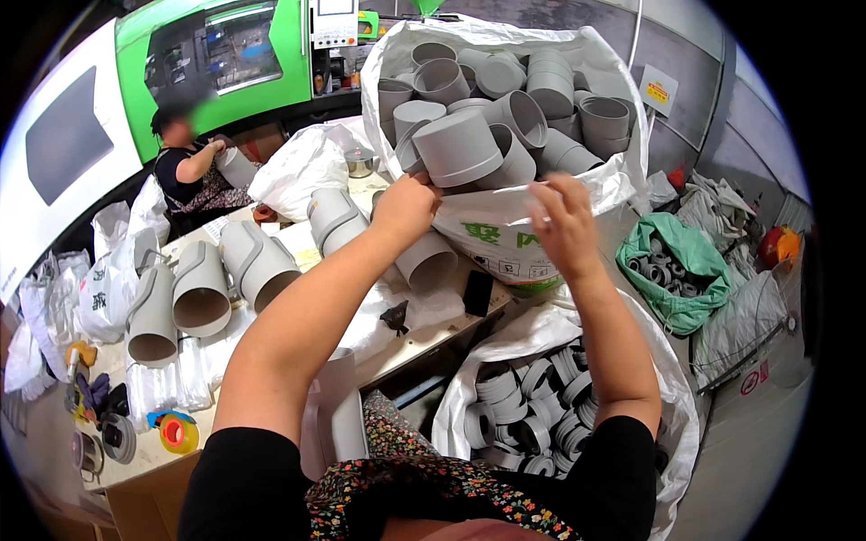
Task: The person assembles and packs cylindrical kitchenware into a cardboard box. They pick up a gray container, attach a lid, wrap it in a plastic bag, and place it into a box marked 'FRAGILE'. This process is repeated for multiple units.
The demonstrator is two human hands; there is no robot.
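Observation:
A large white woven sack (622, 176) full of grey plastic pipe fittings stands in front of me. My left hand (410, 209) is closed at its near rim, beside a big grey cap (457, 149) that rests on the pile. The fingertips are partly hidden there, but they appear to pinch the sack's edge. To the right, my right hand (566, 212) is raised at the same rim with bent fingers apart, slightly blurred, and nothing shows in it. Several grey curved-edge pipe fittings (201, 287) lie on the table left of my left arm.
Below my right arm a second white sack (460, 383) holds grey threaded rings (532, 406). A black phone (479, 293) lies at the table edge. Farther right is a green sack (690, 307) of small parts. A co-worker (194, 167) sits by a green-and-white machine (135, 81), holding a grey fitting.

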